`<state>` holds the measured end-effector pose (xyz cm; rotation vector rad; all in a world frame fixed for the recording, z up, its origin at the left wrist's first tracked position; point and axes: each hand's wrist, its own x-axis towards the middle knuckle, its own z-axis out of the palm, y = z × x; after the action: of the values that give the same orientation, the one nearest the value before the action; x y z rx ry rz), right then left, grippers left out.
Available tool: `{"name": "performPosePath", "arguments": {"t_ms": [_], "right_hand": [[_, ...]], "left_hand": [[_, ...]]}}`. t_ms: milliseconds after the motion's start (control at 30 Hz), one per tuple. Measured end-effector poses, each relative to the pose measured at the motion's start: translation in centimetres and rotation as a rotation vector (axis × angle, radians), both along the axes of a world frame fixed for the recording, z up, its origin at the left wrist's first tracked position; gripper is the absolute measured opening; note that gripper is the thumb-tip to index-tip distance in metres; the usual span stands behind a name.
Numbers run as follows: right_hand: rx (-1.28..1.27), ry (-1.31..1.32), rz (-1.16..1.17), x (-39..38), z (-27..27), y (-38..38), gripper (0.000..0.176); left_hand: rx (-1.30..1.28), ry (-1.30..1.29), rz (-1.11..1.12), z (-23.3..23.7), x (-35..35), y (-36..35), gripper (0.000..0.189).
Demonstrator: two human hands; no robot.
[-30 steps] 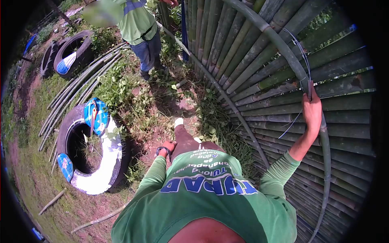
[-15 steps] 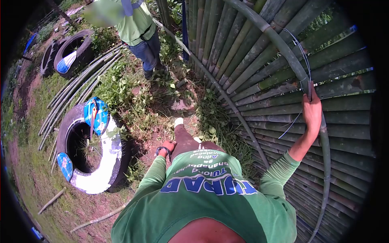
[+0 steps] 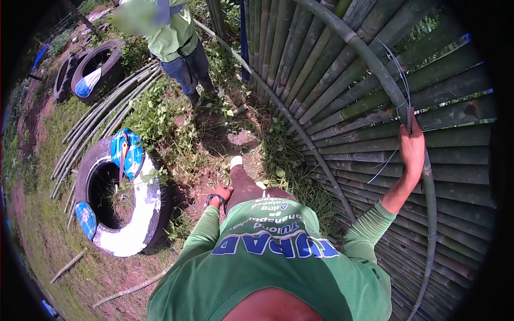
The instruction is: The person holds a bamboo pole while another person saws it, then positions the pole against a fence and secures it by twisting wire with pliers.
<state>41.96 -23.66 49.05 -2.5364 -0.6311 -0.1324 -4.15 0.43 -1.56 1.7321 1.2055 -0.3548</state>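
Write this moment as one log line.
right hand: grips wire at bamboo rail | left hand: holds dark tool by thigh

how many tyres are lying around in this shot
3. A white-and-blue painted tyre lies in the grass at lower left. Two more sit close together at upper left, beside the loose bamboo poles: a blue-marked tyre and a darker tyre. Weeds may hide others.

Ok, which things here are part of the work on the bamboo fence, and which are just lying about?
In use: right hand gripping wire at the curved bamboo rail of the bamboo fence; left hand holding a dark object, too small to identify.
Lying about: painted tyre, farther tyres, loose poles on the grass. Another person stands beyond.
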Motion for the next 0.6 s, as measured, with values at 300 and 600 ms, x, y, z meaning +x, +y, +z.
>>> {"name": "performPosePath", "arguments": {"t_ms": [300,600], "right_hand": [[-0.081,0.004,-0.041,-0.1,0.1,0.1,0.055],[0.011,-0.012,-0.002,0.0,0.0,0.0,0.055]], "left_hand": [[0.004,0.021,-0.034,-0.1,-0.2,0.0,0.041],[0.016,0.045,-0.042,1.0,0.2,0.0,0.045]]}}
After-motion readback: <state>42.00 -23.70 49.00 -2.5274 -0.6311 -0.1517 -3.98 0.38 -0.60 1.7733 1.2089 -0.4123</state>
